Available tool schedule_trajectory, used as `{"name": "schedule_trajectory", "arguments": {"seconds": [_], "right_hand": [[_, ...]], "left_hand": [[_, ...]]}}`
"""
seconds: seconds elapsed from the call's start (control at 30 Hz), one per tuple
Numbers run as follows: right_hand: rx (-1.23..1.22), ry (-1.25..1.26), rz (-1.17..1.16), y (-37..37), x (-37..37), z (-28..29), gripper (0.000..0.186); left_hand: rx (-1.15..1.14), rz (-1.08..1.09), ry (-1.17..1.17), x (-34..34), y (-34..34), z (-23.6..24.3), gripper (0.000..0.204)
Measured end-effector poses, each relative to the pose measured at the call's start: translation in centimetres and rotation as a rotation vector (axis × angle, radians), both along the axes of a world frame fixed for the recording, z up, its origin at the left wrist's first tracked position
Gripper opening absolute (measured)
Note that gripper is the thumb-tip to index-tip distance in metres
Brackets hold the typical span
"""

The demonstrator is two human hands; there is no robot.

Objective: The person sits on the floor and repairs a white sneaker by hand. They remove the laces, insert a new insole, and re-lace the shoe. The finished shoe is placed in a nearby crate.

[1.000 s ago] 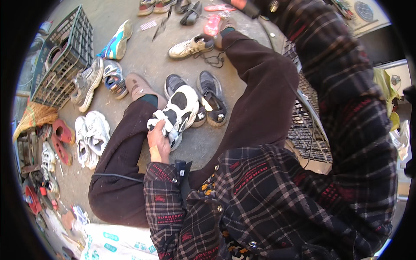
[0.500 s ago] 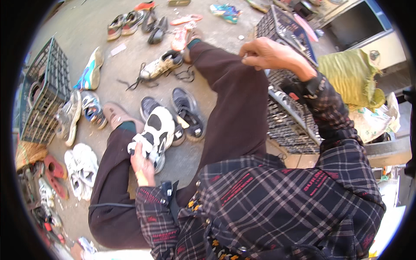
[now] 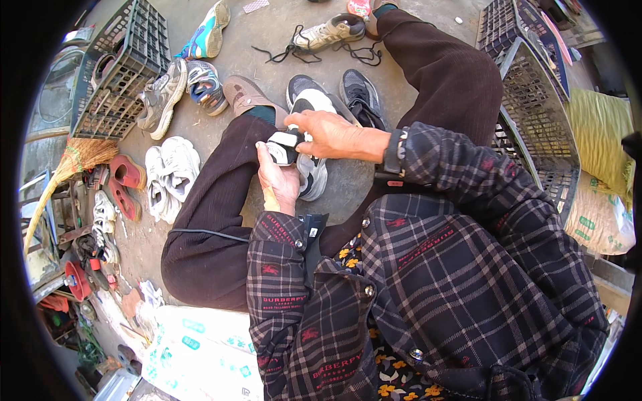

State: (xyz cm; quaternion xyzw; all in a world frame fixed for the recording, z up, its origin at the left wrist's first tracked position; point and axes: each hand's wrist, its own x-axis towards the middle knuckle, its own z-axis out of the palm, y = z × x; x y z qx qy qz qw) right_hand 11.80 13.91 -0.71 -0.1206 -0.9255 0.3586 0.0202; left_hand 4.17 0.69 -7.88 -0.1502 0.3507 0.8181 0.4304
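Observation:
Between my knees is a white and black sneaker (image 3: 314,101), its toe pointing away from me. My left hand (image 3: 277,182) is closed on its heel end, next to the white collar. From the right, my right hand (image 3: 338,136) reaches over the same end, fingers and thumb bent against the collar; they hide part of the shoe. Beyond the sneaker, a dark grey shoe (image 3: 361,93) stands on the ground, with another partly covered next to it. A pair of white shoes (image 3: 175,167) lies left of my left leg.
Black plastic crates stand at the left (image 3: 144,50) and right (image 3: 545,110). A beige laced shoe (image 3: 331,33), a blue and white shoe (image 3: 206,33) and red clogs (image 3: 127,175) lie about. A straw broom (image 3: 83,157) leans left; a white printed sack (image 3: 200,354) lies near me.
My right hand has come from above my right knee over to the sneaker and now grips its collar. The left hand still holds the shoe. The view has shifted left and downward.

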Motion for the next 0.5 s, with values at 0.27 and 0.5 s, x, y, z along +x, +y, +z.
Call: {"name": "schedule_trajectory", "arguments": {"seconds": [0.27, 0.5], "right_hand": [[-0.16, 0.154, -0.108, 0.7, -1.1, -3.0, 0.017], [-0.169, 0.133, -0.209, 0.7, -1.3, -3.3, 0.017]], "left_hand": [[-0.254, -0.082, -0.062, 0.6, -0.4, 0.3, 0.038], [-0.358, -0.089, -0.084, 0.6, -0.8, 0.1, 0.034]]}}
